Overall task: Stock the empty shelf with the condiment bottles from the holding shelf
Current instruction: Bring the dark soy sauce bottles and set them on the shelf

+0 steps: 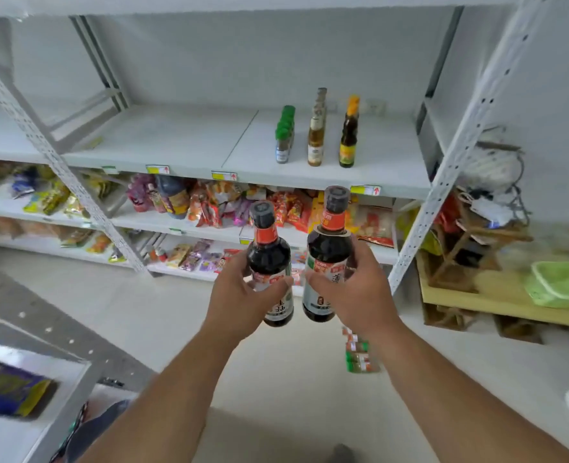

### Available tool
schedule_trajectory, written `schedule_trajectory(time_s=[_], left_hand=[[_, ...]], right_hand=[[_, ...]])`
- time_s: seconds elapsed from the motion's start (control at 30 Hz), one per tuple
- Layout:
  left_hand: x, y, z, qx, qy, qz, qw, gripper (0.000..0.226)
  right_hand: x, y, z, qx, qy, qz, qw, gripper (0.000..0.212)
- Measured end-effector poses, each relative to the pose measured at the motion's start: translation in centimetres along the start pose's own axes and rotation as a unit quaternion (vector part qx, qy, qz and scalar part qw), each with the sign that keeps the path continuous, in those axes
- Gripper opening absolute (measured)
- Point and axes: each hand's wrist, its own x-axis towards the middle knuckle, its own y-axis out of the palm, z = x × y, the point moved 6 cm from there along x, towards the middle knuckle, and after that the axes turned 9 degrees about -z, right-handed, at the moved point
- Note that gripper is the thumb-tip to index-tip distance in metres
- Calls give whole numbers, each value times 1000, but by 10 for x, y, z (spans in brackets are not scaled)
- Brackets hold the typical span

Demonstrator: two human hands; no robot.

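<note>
My left hand [234, 297] grips a dark soy sauce bottle [269, 252] with a black cap and red neck label. My right hand [360, 292] grips a second, slightly taller dark bottle [330, 242] of the same kind. Both bottles are upright, side by side, held out in front of the white shelf board [183, 142]. On that board's right part stand three short rows: green-capped jars [283, 135], pale amber bottles [316, 135] and a dark bottle with an orange cap [349, 135]. The left part of the board is bare.
Lower shelves hold snack packets [216, 205] and a large dark bottle [173, 197]. Perforated white uprights [450, 168] frame the shelf. Small jars [360, 355] lie on the floor below my right hand. A wooden table with a green basket [563, 284] stands right; a metal shelf [26, 359] is lower left.
</note>
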Motion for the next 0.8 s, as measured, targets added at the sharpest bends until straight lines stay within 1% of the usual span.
schedule_trajectory(time_s=[0.17,0.3,0.57,0.7,0.8], left_hand=[[30,64,-25,17,13,43,999,48],[55,101,-38,20,17,78,997,53],[116,152,-42,19,23,112,993,53],[152,172,-47,-1,36,148,988,47],[177,182,-49,1,44,148,988,42]], right_hand=[[44,-50,-11,-17,8,-41,999,59],[70,-73,-20,-14,26,-73,997,54],[124,-87,-35,-46,60,-116,990,57],[156,-88,-33,-59,67,-140,986,52],[177,-87,-31,-57,70,-147,985,51]])
